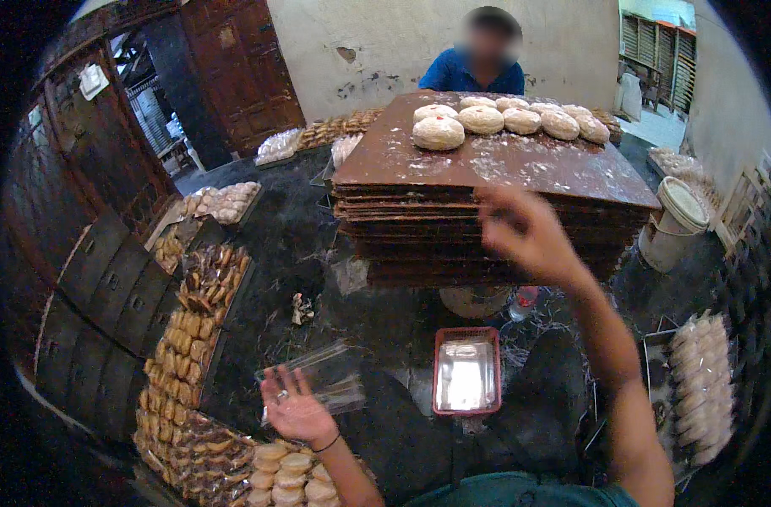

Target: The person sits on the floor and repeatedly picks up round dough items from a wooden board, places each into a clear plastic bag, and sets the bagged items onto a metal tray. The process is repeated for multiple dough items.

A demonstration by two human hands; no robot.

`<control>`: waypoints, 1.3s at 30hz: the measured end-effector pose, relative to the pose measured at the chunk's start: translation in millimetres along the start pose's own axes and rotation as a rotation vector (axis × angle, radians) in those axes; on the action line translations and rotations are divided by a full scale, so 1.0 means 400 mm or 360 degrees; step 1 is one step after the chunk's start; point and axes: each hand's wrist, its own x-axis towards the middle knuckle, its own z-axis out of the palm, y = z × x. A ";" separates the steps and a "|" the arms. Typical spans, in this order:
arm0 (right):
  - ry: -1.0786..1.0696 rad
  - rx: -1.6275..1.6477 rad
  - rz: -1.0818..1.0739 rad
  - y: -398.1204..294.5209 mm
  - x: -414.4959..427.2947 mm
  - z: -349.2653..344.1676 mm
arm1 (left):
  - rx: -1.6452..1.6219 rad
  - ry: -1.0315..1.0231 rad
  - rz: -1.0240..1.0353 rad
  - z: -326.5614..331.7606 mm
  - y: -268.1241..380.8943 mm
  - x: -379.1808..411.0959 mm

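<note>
My left hand (pixel 300 405), palm up with its fingers spread, is low and left of my legs. A clear plastic bag (pixel 344 386) hangs at this hand and reaches to its right; the exact grip is hard to see. Blurred, my right hand (pixel 521 231) hovers before the near edge of a tall stack of brown boards (pixel 385 165), its fingers partly curled. I see nothing in it. Several round buns dusted white (pixel 438 133) sit grouped on the flour-marked top board, beyond my right hand. Between my legs a red plastic basket (pixel 435 374) holds flat clear bags (pixel 464 374).
Rows of bagged baked goods (pixel 179 355) line the floor at left. More packed buns (pixel 702 386) lie on a rack at right. White buckets (pixel 673 218) stand right of the stack. A person in a blue shirt (pixel 445 70) is behind it. A bottle (pixel 523 304) is below.
</note>
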 end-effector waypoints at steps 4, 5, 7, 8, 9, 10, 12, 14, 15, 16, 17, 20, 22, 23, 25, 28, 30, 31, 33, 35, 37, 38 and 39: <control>0.0514 -0.0855 0.0021 0.149 0.338 -0.137 | 0.0037 0.0206 -0.0179 -0.030 -0.002 -0.040; 0.0421 -0.0835 0.0135 0.202 0.387 -0.139 | 0.0029 0.0210 -0.0246 -0.035 -0.008 -0.070; 0.0257 -0.0570 0.0297 0.236 0.441 -0.106 | 0.0092 0.0289 -0.0403 -0.031 -0.026 -0.142; 0.0252 -0.0682 0.0299 0.261 0.464 -0.073 | 0.0132 0.0401 -0.0492 -0.028 -0.027 -0.180; 0.0251 -0.0821 0.0307 0.269 0.477 -0.057 | 0.0149 0.0518 -0.0596 -0.023 -0.036 -0.215; 0.0349 -0.0902 0.0402 0.230 0.464 -0.034 | 0.0122 0.0562 -0.0684 -0.020 -0.041 -0.244; 0.0371 -0.0744 0.0283 0.226 0.457 -0.047 | 0.0063 0.0645 -0.0889 -0.009 -0.051 -0.282; 0.0444 -0.0702 0.0257 0.227 0.439 -0.084 | -0.0329 0.0781 -0.1271 0.004 -0.083 -0.273; 0.0501 -0.0671 0.0088 0.186 0.403 -0.074 | -0.0510 0.0868 -0.1446 0.001 -0.094 -0.270; 0.0499 -0.0767 0.0117 0.157 0.370 -0.075 | -0.0767 0.0879 -0.1610 -0.029 -0.118 -0.267; 0.0510 -0.0903 0.0158 0.123 0.323 -0.102 | -0.0845 0.0860 -0.1703 -0.024 -0.158 -0.269; 0.0407 -0.0581 -0.0075 0.051 0.160 -0.102 | -0.1029 0.0879 -0.1894 0.011 -0.273 -0.246; 0.0324 -0.0463 -0.0025 0.016 0.041 -0.071 | -0.1066 0.0958 -0.1939 0.020 -0.330 -0.244; 0.0236 -0.0218 0.0088 0.008 -0.020 -0.064 | -0.1061 0.0980 -0.1935 0.035 -0.358 -0.245; 0.0111 -0.0071 0.0221 -0.028 -0.145 -0.081 | -0.1264 0.1027 -0.2077 0.094 -0.415 -0.271; -0.0109 0.0239 0.0331 -0.029 -0.260 -0.062 | -0.1207 0.1091 -0.2135 0.104 -0.456 -0.291; -0.0227 0.0513 0.0398 -0.008 -0.306 -0.037 | -0.0914 0.0860 -0.2078 0.077 -0.481 -0.305; -0.0285 0.0698 0.0460 0.008 -0.322 -0.026 | -0.0768 0.0744 -0.2042 0.066 -0.489 -0.309; -0.0335 0.0755 0.0517 0.005 -0.337 -0.022 | -0.0691 0.0599 -0.2019 0.081 -0.503 -0.320; -0.0276 0.0685 0.0552 0.014 -0.346 -0.010 | -0.0656 0.0569 -0.1980 0.096 -0.506 -0.326; -0.0204 0.0461 0.0559 0.019 -0.347 0.005 | -0.0699 0.0595 -0.1940 0.084 -0.513 -0.324; -0.0167 0.0348 0.0563 0.022 -0.348 0.010 | -0.0707 0.0610 -0.1930 0.079 -0.515 -0.323; -0.0145 0.0162 0.0525 0.026 -0.352 0.013 | -0.0717 0.0628 -0.1925 0.079 -0.515 -0.323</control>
